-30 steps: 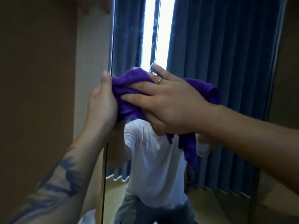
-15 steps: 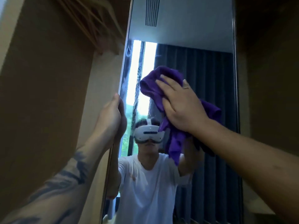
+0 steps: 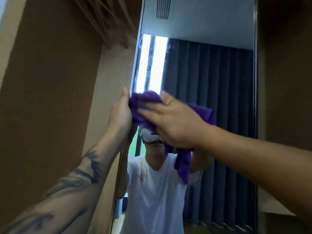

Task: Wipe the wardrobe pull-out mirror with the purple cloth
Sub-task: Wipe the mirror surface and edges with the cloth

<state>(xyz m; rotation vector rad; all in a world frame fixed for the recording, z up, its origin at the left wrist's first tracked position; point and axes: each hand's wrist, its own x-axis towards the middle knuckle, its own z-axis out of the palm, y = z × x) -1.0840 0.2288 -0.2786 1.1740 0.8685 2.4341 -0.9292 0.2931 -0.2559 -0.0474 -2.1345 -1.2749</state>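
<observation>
Right hand (image 3: 175, 122) blurred, pressing purple cloth (image 3: 143, 105) on mirror (image 3: 211, 115).

No readable text, label, brand, number or sign appeared anywhere in the view.
</observation>
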